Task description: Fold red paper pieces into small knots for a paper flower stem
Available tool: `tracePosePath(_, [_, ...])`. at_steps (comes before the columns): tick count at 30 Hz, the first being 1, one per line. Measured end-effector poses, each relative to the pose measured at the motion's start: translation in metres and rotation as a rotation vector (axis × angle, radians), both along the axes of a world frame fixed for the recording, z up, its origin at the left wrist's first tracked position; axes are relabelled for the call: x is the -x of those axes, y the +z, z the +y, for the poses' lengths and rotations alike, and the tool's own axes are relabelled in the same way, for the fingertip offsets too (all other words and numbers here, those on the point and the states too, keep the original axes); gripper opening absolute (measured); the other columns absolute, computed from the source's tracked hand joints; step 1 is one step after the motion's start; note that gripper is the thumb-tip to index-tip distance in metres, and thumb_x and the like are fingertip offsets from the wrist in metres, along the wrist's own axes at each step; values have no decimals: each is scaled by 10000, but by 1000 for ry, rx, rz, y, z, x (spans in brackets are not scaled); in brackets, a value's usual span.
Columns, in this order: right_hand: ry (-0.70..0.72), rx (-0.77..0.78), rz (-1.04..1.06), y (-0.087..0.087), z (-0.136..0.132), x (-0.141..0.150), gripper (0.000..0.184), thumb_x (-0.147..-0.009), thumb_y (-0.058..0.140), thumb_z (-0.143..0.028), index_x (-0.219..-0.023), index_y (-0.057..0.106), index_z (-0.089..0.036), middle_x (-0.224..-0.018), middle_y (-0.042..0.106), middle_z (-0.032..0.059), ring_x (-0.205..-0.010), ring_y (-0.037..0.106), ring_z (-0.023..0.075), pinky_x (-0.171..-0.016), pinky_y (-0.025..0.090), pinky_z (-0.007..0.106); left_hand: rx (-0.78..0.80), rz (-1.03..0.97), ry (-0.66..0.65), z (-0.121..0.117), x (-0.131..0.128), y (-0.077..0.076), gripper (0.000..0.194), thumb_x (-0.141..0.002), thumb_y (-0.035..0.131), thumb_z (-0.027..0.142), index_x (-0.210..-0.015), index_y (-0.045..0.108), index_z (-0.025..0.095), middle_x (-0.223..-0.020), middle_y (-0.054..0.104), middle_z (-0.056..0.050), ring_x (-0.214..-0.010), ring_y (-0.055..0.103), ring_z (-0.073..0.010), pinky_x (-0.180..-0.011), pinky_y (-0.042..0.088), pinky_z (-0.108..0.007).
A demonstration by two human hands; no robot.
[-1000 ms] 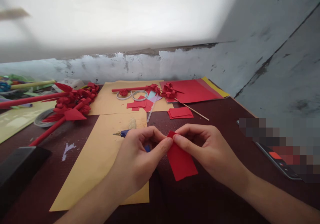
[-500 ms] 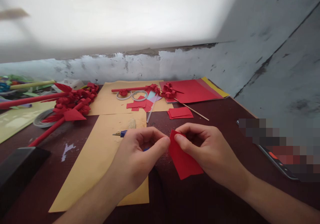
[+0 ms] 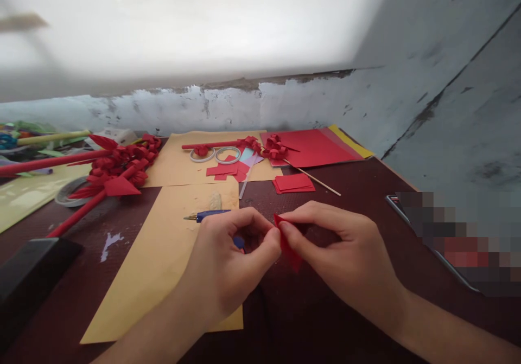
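Observation:
Between my hands, a small piece of red paper (image 3: 290, 253) is turned nearly edge-on and hangs downward. My right hand (image 3: 345, 250) pinches its upper part between thumb and fingers. My left hand (image 3: 234, 261) is also closed in a pinch, its fingertips at the paper's left edge near the top corner. Just behind my left hand, a blue glue gun (image 3: 209, 216) lies with its metal nozzle pointing left, partly hidden by the fingers. Beyond my right hand is a stack of cut red paper pieces (image 3: 295, 183).
Tan paper sheets (image 3: 163, 244) cover part of the dark table. Red paper flowers on stems (image 3: 118, 168) lie at left, near a black box (image 3: 36, 272). Farther back are tape rolls (image 3: 228, 155), a thin wooden stick (image 3: 315, 179) and red sheets (image 3: 313, 147). A phone (image 3: 456, 270) lies at right.
The red paper has turned from facing me to nearly edge-on. My right hand has rotated with it, and my left fingertips have moved slightly right against its edge.

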State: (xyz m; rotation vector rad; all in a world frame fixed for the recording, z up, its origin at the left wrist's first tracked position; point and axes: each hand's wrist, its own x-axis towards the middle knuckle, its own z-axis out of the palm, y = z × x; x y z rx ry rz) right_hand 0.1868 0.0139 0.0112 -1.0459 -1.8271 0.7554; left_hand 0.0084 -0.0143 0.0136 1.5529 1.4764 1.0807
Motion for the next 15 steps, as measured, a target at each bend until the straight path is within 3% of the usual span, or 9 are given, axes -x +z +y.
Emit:
tracePosePath(5, [85, -99, -4, -1, -2, -1, 214, -945, 695, -111, -1057, 831, -232, -978, 809, -2, -861, 750, 119, -778, 594, 205, -18, -62, -6, 2, 2, -3, 215, -891, 666, 331, -740, 754, 204, -680, 697, -1, -636, 604, -145, -578, 451, -260])
tracePosePath(9, [163, -20, 12, 0, -4, -3, 269, -958, 707, -163, -1176, 810, -281, -1066, 801, 0, -946, 756, 151, -819, 618, 245, -2, -106, -10, 1, 3, -4, 263, -949, 641, 376, -783, 771, 219, -706, 704, -9, -700, 643, -173, -624, 480, -282])
tracePosePath(15, [135, 95, 54, -1, -3, -2, 234, -979, 704, -196, -1138, 825, -319, -1082, 805, -6, -950, 757, 168, -840, 620, 276, -95, -16, 63, 2, 5, -4, 130, -903, 724, 326, -842, 770, 220, -768, 753, -1, -696, 697, -157, -624, 529, -258])
